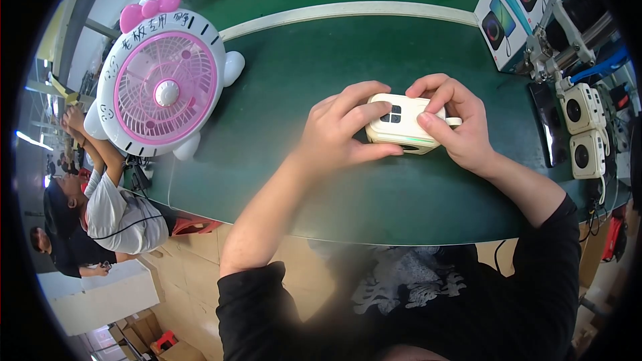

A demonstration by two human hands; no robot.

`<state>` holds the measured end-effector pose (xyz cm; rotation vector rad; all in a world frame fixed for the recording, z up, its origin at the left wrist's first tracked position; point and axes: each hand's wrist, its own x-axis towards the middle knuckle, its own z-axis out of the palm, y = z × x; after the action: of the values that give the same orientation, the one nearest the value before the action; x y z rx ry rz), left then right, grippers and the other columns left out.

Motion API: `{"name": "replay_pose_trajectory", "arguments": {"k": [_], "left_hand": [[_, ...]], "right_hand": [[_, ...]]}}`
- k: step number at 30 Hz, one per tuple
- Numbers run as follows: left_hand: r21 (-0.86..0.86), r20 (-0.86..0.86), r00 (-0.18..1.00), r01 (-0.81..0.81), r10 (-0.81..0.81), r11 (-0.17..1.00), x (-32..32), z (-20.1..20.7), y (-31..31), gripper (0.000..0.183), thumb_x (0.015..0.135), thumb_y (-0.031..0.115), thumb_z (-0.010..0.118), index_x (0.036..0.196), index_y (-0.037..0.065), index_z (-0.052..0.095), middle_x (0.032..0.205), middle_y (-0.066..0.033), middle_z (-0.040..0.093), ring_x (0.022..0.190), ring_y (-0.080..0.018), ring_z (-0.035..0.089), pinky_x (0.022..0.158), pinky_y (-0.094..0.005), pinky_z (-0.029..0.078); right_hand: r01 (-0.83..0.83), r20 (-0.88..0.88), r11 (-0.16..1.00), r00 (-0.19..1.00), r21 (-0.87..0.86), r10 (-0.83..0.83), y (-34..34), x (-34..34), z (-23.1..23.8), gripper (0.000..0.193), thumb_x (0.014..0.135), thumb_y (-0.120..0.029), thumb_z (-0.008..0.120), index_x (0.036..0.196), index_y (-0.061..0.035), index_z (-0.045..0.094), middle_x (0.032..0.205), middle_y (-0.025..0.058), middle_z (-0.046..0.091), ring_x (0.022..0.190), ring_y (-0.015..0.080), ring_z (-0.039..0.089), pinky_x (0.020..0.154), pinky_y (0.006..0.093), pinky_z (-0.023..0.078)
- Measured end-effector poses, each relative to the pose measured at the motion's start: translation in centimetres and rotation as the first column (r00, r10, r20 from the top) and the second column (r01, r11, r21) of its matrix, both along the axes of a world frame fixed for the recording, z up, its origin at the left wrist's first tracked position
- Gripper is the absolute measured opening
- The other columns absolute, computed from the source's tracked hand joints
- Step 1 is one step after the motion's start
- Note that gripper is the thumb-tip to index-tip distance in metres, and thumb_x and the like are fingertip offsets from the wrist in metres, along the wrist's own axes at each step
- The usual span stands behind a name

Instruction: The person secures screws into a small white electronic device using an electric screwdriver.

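Note:
Between my two hands is a small cream-coloured portable speaker (pixel 410 121), with several dark buttons on its upper face and a thin green light along its near edge. My left hand (pixel 336 128) grips its left end, thumb low on the near side and index finger on the buttons. Closed around the right end is my right hand (pixel 463 126), its thumb on the upper face and its fingers by the far edge. A cream strap loop sticks out at the right end of the speaker, beside the right hand's fingers. The speaker is above the green tabletop (pixel 361 207).
A white and pink fan (pixel 166 93) stands at the left. Two more cream speakers (pixel 588 154) and a black slab-shaped thing (pixel 547 124) are at the right. Printed boxes (pixel 501 23) and a metal clamp arm (pixel 568 43) occupy the far right. Co-workers (pixel 127 217) sit beyond the left edge.

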<state>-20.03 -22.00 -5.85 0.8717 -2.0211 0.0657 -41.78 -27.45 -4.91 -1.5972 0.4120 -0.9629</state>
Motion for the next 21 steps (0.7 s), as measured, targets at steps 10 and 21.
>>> {"name": "replay_pose_trajectory", "arguments": {"k": [10,21], "left_hand": [[0.052,-0.062,0.998,-0.025,0.028,0.998,-0.28,0.04,0.32,0.059,0.062,0.038,0.086,0.107,0.01,0.06,0.113,-0.0114,0.062,0.09,-0.0274,0.067,0.072,-0.0353,0.057],[0.038,-0.007,1.0,-0.004,0.005,0.999,-0.04,-0.03,0.07,0.068,0.062,0.038,0.089,0.112,0.006,0.054,0.11,-0.0172,0.063,0.091,-0.0294,0.066,0.071,-0.0352,0.056]], "right_hand": [[-0.001,-0.013,1.0,1.0,-0.006,0.001,0.04,0.0,0.14,0.012,0.085,-0.004,0.065,0.085,-0.0043,0.053,0.111,0.0106,0.059,0.102,0.0161,0.057,0.089,0.0294,0.046],[0.005,-0.019,1.0,1.0,-0.005,-0.005,-0.05,-0.09,0.05,0.012,0.085,-0.004,0.065,0.086,-0.0044,0.053,0.111,0.0107,0.059,0.102,0.0161,0.057,0.089,0.0297,0.046]]}}
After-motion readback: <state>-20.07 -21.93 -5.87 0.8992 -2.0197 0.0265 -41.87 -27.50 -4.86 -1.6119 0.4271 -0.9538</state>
